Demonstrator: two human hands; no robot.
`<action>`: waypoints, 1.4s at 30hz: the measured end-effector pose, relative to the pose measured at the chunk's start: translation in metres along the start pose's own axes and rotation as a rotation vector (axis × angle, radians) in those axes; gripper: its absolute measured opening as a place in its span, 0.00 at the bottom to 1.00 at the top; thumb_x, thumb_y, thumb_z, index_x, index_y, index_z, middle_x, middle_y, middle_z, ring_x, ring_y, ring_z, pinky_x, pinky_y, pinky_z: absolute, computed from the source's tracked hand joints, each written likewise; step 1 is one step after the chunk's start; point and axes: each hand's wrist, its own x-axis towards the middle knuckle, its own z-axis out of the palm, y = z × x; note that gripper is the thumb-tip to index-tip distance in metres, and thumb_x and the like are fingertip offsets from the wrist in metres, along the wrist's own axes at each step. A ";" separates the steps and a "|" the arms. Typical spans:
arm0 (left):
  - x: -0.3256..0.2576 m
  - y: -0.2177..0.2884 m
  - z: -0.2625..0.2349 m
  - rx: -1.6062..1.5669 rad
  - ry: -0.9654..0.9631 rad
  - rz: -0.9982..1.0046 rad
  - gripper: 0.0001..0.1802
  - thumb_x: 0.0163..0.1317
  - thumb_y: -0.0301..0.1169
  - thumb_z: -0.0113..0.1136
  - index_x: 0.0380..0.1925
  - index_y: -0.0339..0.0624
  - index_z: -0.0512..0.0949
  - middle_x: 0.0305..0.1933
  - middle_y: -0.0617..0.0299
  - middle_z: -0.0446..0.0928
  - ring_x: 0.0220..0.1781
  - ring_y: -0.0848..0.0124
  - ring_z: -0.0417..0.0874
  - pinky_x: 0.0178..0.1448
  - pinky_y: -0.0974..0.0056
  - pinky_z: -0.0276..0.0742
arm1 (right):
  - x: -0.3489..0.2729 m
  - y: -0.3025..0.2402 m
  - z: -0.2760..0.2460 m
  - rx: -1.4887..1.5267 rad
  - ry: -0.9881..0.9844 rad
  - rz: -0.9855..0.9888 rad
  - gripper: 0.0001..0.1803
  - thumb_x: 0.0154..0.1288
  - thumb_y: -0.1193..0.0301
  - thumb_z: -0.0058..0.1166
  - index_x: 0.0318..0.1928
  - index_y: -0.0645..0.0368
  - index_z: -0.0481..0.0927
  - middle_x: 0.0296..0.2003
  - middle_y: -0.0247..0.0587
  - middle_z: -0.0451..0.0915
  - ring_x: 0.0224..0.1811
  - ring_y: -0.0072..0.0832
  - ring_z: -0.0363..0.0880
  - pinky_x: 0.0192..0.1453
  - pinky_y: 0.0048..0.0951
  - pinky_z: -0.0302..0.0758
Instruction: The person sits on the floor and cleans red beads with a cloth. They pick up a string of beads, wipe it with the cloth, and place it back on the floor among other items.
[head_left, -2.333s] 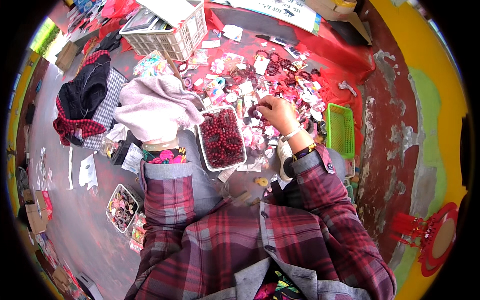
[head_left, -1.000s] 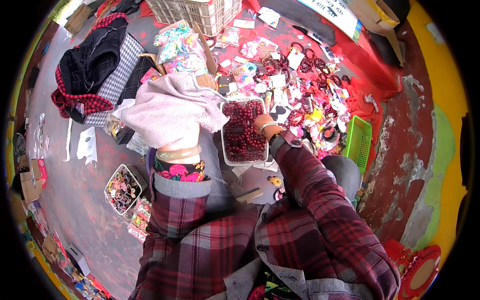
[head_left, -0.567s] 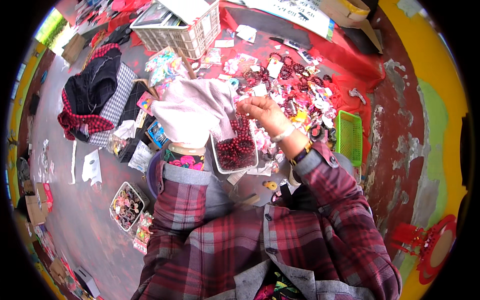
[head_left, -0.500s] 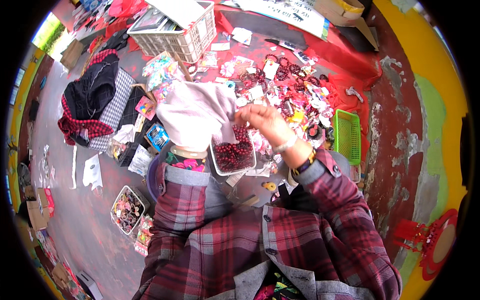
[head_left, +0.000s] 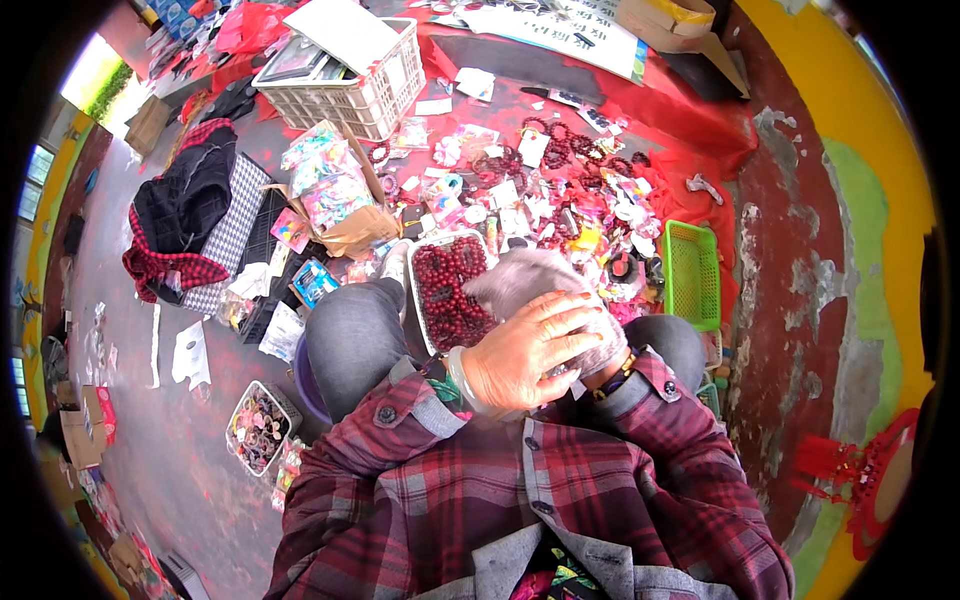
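In front of my lap, my left hand (head_left: 525,355) lies across a pale mauve cloth (head_left: 530,275), its fingers curled over the fabric. My right hand is beneath that cloth, so its fingers are hidden; only the wrist with its bracelets (head_left: 618,380) shows. Just left of the cloth, a white plastic basket (head_left: 417,318) holds dark red bead bracelets (head_left: 447,285). More dark red bead bracelets (head_left: 570,150) lie on the floor farther off, among small packaged trinkets (head_left: 600,215).
A green basket (head_left: 692,275) stands at right beside the peeling wall. An opened carton of colourful packets (head_left: 345,215), a dark jacket (head_left: 190,215) and a small basket of hair ties (head_left: 258,428) lie to the left. Behind stands a large beige crate (head_left: 370,95).
The cloth has moved from over my left hand to over my right hand, right of the bracelet basket. My left hand has come out and now rests on it.
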 end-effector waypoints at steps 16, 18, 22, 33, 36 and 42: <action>-0.036 -0.042 -0.098 0.153 0.681 -0.364 0.08 0.60 0.22 0.50 0.36 0.33 0.77 0.40 0.54 0.78 0.44 0.67 0.78 0.52 0.65 0.72 | 0.066 -0.123 -0.059 -1.101 0.203 -0.099 0.13 0.48 0.86 0.41 0.37 0.65 0.73 0.30 0.41 0.80 0.36 0.33 0.79 0.43 0.27 0.72; -0.034 -0.046 -0.105 0.014 0.749 -0.510 0.09 0.64 0.24 0.48 0.37 0.31 0.77 0.39 0.57 0.79 0.42 0.73 0.78 0.51 0.68 0.71 | 0.066 -0.117 -0.099 -1.211 0.129 -0.061 0.15 0.46 0.86 0.43 0.38 0.65 0.71 0.32 0.41 0.81 0.36 0.32 0.78 0.42 0.26 0.72; -0.055 -0.081 -0.097 -0.455 0.970 -0.688 0.10 0.63 0.28 0.50 0.40 0.33 0.76 0.38 0.57 0.79 0.41 0.72 0.79 0.47 0.69 0.72 | 0.075 -0.093 -0.150 -1.326 -0.038 0.006 0.14 0.47 0.82 0.45 0.38 0.64 0.72 0.33 0.41 0.81 0.36 0.33 0.78 0.41 0.29 0.73; -0.046 -0.098 -0.101 -0.675 0.974 -0.788 0.11 0.63 0.29 0.50 0.41 0.34 0.74 0.39 0.57 0.77 0.43 0.68 0.78 0.48 0.65 0.71 | 0.097 0.046 -0.255 -1.452 -0.063 0.906 0.13 0.55 0.66 0.46 0.34 0.61 0.78 0.35 0.45 0.81 0.37 0.38 0.80 0.40 0.38 0.75; -0.046 -0.102 -0.098 -0.699 0.938 -0.810 0.10 0.64 0.29 0.49 0.41 0.35 0.74 0.39 0.57 0.77 0.43 0.68 0.78 0.47 0.64 0.71 | 0.072 0.102 -0.259 -1.588 0.206 1.037 0.15 0.57 0.62 0.47 0.33 0.60 0.80 0.36 0.45 0.81 0.37 0.40 0.81 0.40 0.40 0.76; -0.035 -0.098 -0.093 -0.683 0.927 -0.845 0.11 0.65 0.29 0.46 0.40 0.33 0.74 0.36 0.54 0.78 0.40 0.69 0.78 0.45 0.67 0.71 | 0.049 0.192 -0.244 -1.634 0.014 0.913 0.17 0.59 0.63 0.42 0.40 0.59 0.80 0.39 0.46 0.80 0.44 0.41 0.79 0.48 0.39 0.73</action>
